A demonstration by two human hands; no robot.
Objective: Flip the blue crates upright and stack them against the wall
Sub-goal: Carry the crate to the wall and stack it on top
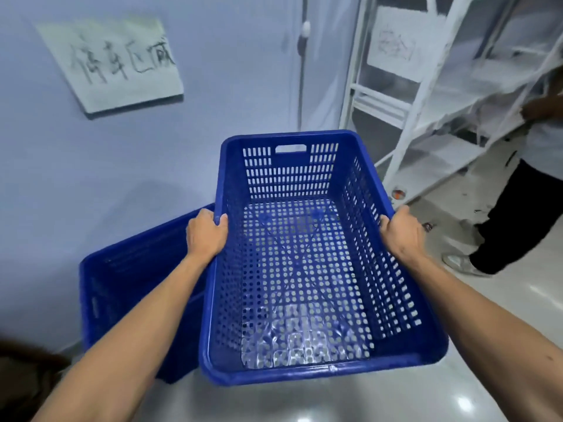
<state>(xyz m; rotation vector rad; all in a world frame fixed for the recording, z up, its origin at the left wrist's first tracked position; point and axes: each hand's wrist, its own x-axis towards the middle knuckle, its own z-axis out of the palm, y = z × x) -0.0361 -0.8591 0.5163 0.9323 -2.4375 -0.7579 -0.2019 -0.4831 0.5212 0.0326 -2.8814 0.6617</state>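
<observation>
In my hands, a deep blue crate, its walls pierced with rows of slots and its floor dotted with round holes. A second blue crate sits beside it. The wall is pale lavender; its sign white with dark handwriting. The shelving is white, the floor glossy grey.
</observation>
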